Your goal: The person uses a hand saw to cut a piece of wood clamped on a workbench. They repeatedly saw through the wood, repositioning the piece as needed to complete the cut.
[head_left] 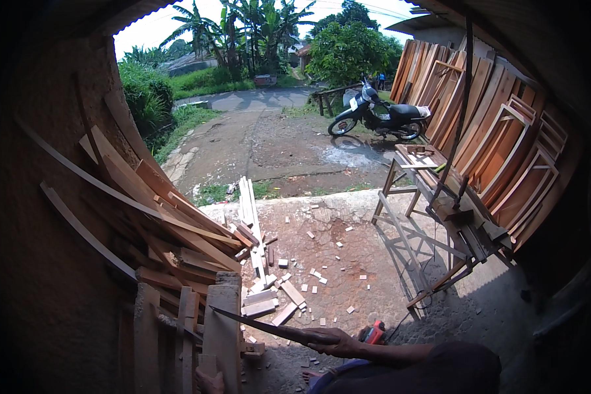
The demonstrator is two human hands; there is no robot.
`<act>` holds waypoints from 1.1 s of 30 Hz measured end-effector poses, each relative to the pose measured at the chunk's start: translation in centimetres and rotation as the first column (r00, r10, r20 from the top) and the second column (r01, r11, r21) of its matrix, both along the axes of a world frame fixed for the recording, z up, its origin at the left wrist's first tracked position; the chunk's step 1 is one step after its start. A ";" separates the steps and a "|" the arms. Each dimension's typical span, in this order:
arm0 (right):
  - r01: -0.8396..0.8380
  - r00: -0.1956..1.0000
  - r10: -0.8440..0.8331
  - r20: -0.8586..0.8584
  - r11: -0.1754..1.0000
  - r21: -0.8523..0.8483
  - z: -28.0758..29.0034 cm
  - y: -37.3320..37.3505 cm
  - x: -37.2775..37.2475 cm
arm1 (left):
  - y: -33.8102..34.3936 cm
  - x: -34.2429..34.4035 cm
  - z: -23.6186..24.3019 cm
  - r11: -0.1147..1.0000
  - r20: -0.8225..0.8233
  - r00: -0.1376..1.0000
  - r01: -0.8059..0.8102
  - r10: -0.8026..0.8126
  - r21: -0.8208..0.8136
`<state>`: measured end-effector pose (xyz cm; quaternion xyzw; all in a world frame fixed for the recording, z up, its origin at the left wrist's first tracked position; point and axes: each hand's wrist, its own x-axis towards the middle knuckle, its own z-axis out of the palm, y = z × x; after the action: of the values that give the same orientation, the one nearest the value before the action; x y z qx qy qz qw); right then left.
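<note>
My right hand (335, 341) is closed round the thick end of a long dark blade-like tool (266, 323), whose thin tip points left across an upright pale plank (223, 345). My left hand (209, 382), cut off by the lower edge, is curled against the lower part of the plank. Several rough boards (148, 335) stand beside it. A red and black tool (374, 333) lies on the floor past my right hand. My bare toes (308, 375) show below.
Boards (118, 167) lean on the left wall, with offcuts (292, 292) scattered over the concrete floor (335, 256). A wooden bench with machine (463, 220) stands right, before planks and frames (505, 138). Beyond are a motorbike (374, 111) and a distant person (381, 80).
</note>
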<state>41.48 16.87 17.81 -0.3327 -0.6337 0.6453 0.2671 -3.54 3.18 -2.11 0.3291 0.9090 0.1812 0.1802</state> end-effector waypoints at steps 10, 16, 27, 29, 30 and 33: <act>-0.011 1.000 0.010 0.017 0.999 0.050 -0.8 0.2 0.4 | -0.6 -0.8 -0.8 1.000 0.077 0.997 -0.001 0.001 0.006; -0.047 0.998 0.045 0.037 0.998 0.038 -1.1 0.0 0.5 | -2.1 -1.5 -2.0 0.999 0.151 0.989 -0.012 0.007 0.036; -0.048 0.999 0.040 0.031 0.938 0.344 -0.1 0.3 -0.5 | -1.4 1.6 1.5 0.999 -0.046 0.998 -0.044 0.045 0.020; -0.083 0.993 0.051 0.104 0.940 0.331 0.1 0.4 -0.4 | 0.5 3.6 2.0 0.998 -0.047 0.997 -0.063 0.064 0.025; -0.139 0.987 0.105 0.120 0.934 0.330 0.2 0.7 -1.6 | 0.2 3.3 3.6 0.994 -0.080 0.991 -0.110 0.112 0.024; -0.231 0.973 0.220 0.073 0.936 0.266 2.1 0.4 -4.7 | -0.8 -0.2 2.2 0.961 -0.077 0.962 -0.254 0.263 0.114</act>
<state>36.80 17.30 19.92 -0.2312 -0.7559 0.5711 0.2214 -3.77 2.42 0.14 0.2243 0.9410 0.2346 0.0962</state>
